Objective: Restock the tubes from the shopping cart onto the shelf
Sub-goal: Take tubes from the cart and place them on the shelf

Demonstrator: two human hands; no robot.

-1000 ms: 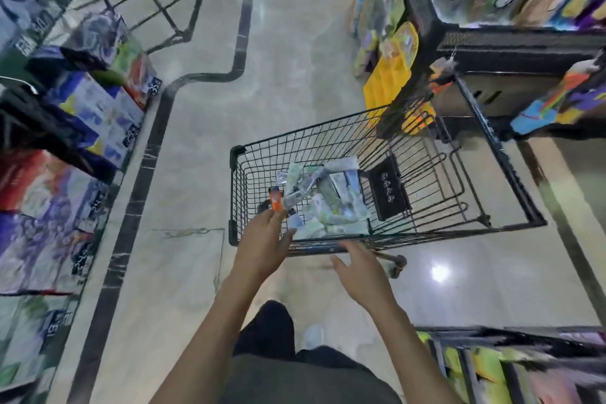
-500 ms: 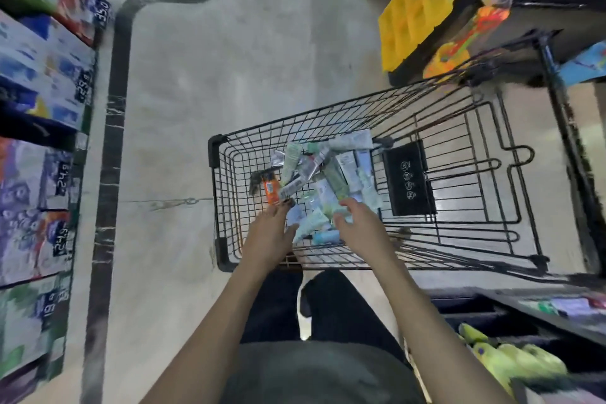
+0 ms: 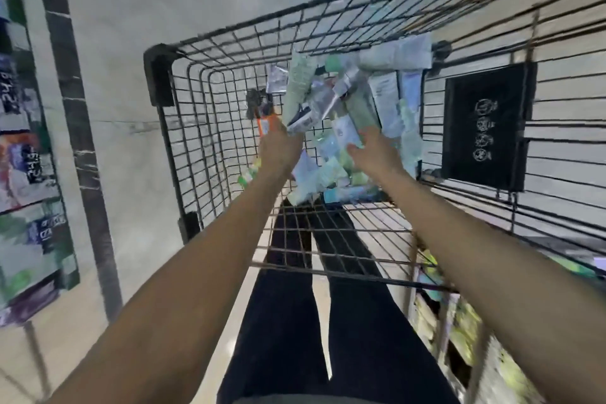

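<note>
Both hands have advanced from the near rim into the pile since half a second ago, and the view has closed in on the basket. Shopping cart [image 3: 164, 75]: black wire basket standing in the aisle, a black placard [image 3: 485, 125] hanging on its right wall. Tubes [image 3: 387, 98]: a loose heap of pale green, white and silver packs lying against the cart's far-right part, none yet out of the basket. Shelf [image 3: 436, 321]: low on the right, just beside the cart, probably the restocking target; the motion blur hides its contents. Left hand [image 3: 278, 147]: reaching over the near edge to the heap's left side, its grip narrow around an orange tube [image 3: 263, 125], fingers curled to lift it clear. Right hand [image 3: 373, 154]: fingers spread and laid over the middle of the heap, grip wide and holding nothing, seemingly sorting for the next tube.
</note>
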